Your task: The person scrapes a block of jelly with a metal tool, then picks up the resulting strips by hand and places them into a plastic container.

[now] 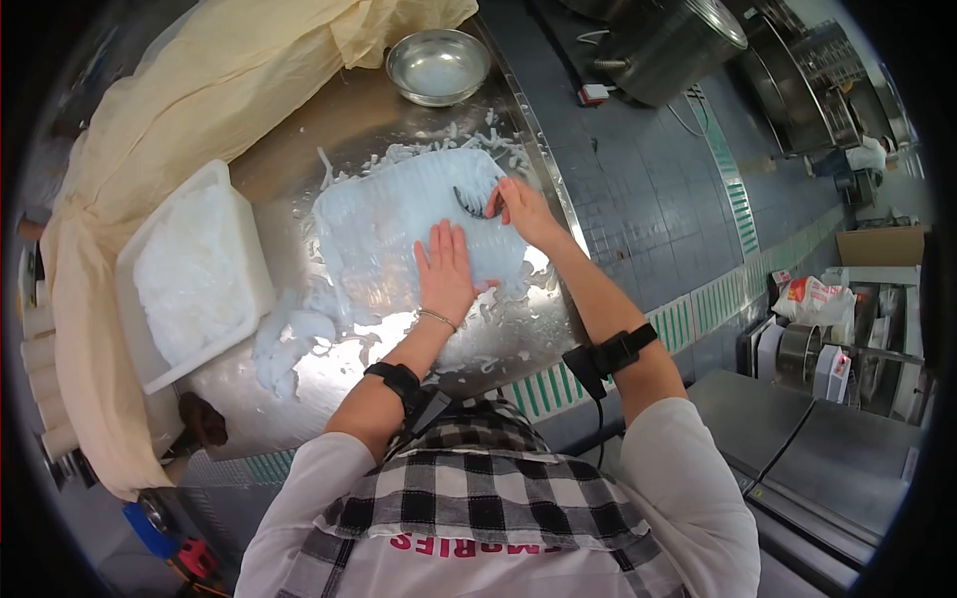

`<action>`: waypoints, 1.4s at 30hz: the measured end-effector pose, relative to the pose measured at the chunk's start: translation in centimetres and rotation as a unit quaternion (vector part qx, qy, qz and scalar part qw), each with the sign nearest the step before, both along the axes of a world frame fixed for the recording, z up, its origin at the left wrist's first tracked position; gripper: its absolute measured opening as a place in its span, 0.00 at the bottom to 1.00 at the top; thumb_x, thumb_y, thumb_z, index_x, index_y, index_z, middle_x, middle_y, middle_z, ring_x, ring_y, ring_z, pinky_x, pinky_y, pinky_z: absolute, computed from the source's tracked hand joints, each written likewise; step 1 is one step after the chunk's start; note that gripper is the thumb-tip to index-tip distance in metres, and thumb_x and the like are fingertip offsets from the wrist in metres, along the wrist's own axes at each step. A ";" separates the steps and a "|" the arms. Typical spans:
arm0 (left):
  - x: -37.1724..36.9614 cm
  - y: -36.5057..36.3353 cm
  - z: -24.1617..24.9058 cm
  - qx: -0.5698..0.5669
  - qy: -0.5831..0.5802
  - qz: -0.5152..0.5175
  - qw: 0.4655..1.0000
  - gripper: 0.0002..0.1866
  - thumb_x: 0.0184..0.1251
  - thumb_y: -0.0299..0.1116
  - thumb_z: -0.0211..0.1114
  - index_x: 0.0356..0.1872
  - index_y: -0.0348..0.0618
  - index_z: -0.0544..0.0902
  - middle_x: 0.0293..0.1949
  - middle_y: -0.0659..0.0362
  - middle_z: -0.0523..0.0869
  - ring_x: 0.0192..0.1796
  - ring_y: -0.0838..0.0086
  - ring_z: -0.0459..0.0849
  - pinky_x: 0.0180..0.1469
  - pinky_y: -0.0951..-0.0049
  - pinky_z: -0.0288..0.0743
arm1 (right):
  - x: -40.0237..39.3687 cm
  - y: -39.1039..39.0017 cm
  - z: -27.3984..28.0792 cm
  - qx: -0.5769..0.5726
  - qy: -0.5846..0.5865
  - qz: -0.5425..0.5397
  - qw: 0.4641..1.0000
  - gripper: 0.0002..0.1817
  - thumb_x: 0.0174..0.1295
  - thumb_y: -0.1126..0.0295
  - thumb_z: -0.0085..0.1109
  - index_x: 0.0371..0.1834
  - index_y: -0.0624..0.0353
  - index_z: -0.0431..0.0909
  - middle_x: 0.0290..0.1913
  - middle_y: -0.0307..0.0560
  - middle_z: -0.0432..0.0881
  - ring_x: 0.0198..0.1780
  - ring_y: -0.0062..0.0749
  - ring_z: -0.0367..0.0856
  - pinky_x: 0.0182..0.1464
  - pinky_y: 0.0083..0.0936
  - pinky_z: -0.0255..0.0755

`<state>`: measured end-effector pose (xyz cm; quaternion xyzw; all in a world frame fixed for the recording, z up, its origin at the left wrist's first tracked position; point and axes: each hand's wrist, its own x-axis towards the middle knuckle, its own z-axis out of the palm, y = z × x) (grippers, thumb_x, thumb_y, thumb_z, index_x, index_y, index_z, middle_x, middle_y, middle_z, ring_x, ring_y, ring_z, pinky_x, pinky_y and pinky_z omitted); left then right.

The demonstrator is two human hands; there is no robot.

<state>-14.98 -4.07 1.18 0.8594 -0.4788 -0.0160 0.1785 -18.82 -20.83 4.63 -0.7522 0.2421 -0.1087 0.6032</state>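
Note:
A broad, translucent white slab of jelly [374, 224] lies on the wet steel table [289, 135]. My left hand [447, 277] rests flat on its near part, fingers stretched out and holding nothing. In my right hand [525, 212] is a dark, curved scraper [467, 205], gripped at the slab's right side. The scraper's edge appears to meet the jelly surface, though the fingers partly hide it. Pale jelly shreds [291, 339] are scattered left of the slab and along its far edge.
A white tub [261, 261] filled with white jelly pieces stands at the left. Beyond the slab sits a metal bowl [439, 99]. Beige cloth [229, 85] covers the table's far left side. Past the right edge, a large steel pot [666, 55] stands over the tiled floor [638, 189].

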 end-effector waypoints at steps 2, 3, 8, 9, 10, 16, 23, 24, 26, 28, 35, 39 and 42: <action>-0.1 0.0 0.0 -0.005 0.002 0.002 1.000 0.52 0.32 0.56 0.66 0.56 0.30 0.56 0.60 0.44 0.55 0.63 0.56 0.52 0.60 0.47 0.44 | -1.1 0.7 0.6 0.008 0.009 -0.006 1.000 0.22 0.64 0.57 0.32 0.23 0.61 0.70 0.22 0.41 0.74 0.21 0.20 0.66 0.27 0.19 0.63; -0.1 0.0 0.0 -0.011 0.004 0.007 1.000 0.52 0.31 0.56 0.66 0.56 0.30 0.56 0.60 0.44 0.55 0.63 0.56 0.52 0.60 0.48 0.44 | -1.7 1.0 0.5 0.008 0.009 -0.007 1.000 0.22 0.64 0.57 0.32 0.23 0.61 0.70 0.22 0.41 0.74 0.21 0.20 0.66 0.27 0.19 0.63; -0.3 0.0 0.1 -0.008 0.011 0.008 1.000 0.53 0.31 0.55 0.67 0.57 0.30 0.55 0.60 0.45 0.55 0.64 0.58 0.51 0.61 0.49 0.42 | -5.3 2.9 0.7 0.009 0.012 -0.012 1.000 0.22 0.65 0.59 0.29 0.25 0.62 0.71 0.25 0.41 0.74 0.23 0.20 0.65 0.29 0.17 0.63; -0.3 0.1 0.1 -0.001 0.011 0.009 1.000 0.53 0.31 0.54 0.67 0.58 0.31 0.54 0.61 0.46 0.55 0.64 0.59 0.50 0.61 0.50 0.41 | -6.0 3.3 0.9 0.008 0.011 -0.015 1.000 0.22 0.65 0.59 0.29 0.25 0.62 0.71 0.25 0.41 0.74 0.23 0.20 0.65 0.29 0.17 0.63; -0.3 0.1 0.1 -0.002 0.010 0.007 1.000 0.53 0.31 0.54 0.67 0.58 0.31 0.54 0.61 0.46 0.55 0.64 0.59 0.50 0.61 0.50 0.41 | -6.6 3.7 1.2 0.002 0.015 -0.008 1.000 0.22 0.64 0.60 0.29 0.25 0.62 0.71 0.25 0.41 0.73 0.23 0.21 0.65 0.30 0.17 0.63; -0.1 0.3 -0.2 0.011 -0.006 -0.010 1.000 0.55 0.28 0.50 0.71 0.58 0.31 0.52 0.61 0.47 0.53 0.64 0.59 0.50 0.61 0.50 0.40 | -10.2 5.8 0.7 0.005 0.026 0.003 1.000 0.20 0.64 0.60 0.31 0.26 0.62 0.70 0.24 0.41 0.72 0.26 0.21 0.66 0.31 0.19 0.62; 3.9 0.4 4.0 0.088 0.050 -0.161 0.982 0.61 0.21 0.55 0.72 0.59 0.32 0.51 0.63 0.47 0.49 0.66 0.56 0.44 0.62 0.49 0.36 | -10.5 3.7 4.3 0.141 0.054 -0.008 0.989 0.20 0.64 0.59 0.30 0.24 0.59 0.70 0.24 0.40 0.73 0.24 0.19 0.68 0.28 0.15 0.64; 4.8 -0.3 4.1 0.051 0.050 -0.213 0.974 0.61 0.21 0.56 0.71 0.60 0.33 0.51 0.63 0.47 0.48 0.66 0.56 0.43 0.62 0.49 0.36 | -9.9 2.5 4.0 0.143 0.035 -0.004 0.989 0.22 0.64 0.57 0.29 0.23 0.58 0.69 0.24 0.40 0.74 0.23 0.18 0.69 0.25 0.13 0.63; 6.2 -2.9 3.7 0.049 0.034 -0.259 0.964 0.61 0.22 0.58 0.70 0.60 0.36 0.50 0.63 0.49 0.48 0.66 0.56 0.43 0.62 0.49 0.36 | -8.2 0.3 5.0 0.181 0.016 -0.016 0.983 0.24 0.64 0.53 0.28 0.24 0.59 0.70 0.24 0.41 0.75 0.21 0.19 0.69 0.24 0.15 0.63; 7.1 -5.6 3.2 0.041 0.015 -0.303 0.952 0.61 0.23 0.60 0.68 0.61 0.38 0.50 0.64 0.50 0.48 0.66 0.56 0.43 0.62 0.49 0.36 | -6.6 -1.9 5.9 0.262 0.001 -0.014 0.965 0.25 0.63 0.47 0.28 0.27 0.58 0.67 0.24 0.43 0.74 0.22 0.22 0.70 0.25 0.16 0.64; 6.4 -10.8 0.0 0.055 -0.028 -0.382 0.922 0.49 0.30 0.67 0.60 0.58 0.47 0.63 0.63 0.51 0.52 0.66 0.60 0.46 0.64 0.52 0.32 | -5.2 -3.1 8.7 0.254 -0.035 -0.073 0.964 0.26 0.62 0.45 0.28 0.26 0.57 0.65 0.23 0.44 0.73 0.21 0.25 0.68 0.25 0.19 0.63; 7.6 -10.2 2.7 0.135 -0.003 -0.495 0.858 0.48 0.30 0.63 0.63 0.56 0.45 0.64 0.58 0.50 0.61 0.65 0.61 0.49 0.63 0.52 0.34 | -9.7 -1.5 7.5 0.329 -0.102 -0.125 0.931 0.25 0.62 0.46 0.29 0.26 0.57 0.66 0.23 0.45 0.74 0.20 0.24 0.68 0.22 0.18 0.60; 7.8 -10.4 2.2 0.101 -0.007 -0.528 0.843 0.46 0.28 0.61 0.65 0.52 0.43 0.67 0.51 0.50 0.67 0.61 0.61 0.55 0.63 0.52 0.37 | -13.2 1.2 5.4 0.352 -0.117 -0.173 0.912 0.25 0.62 0.46 0.29 0.26 0.56 0.66 0.23 0.45 0.74 0.20 0.24 0.67 0.23 0.18 0.59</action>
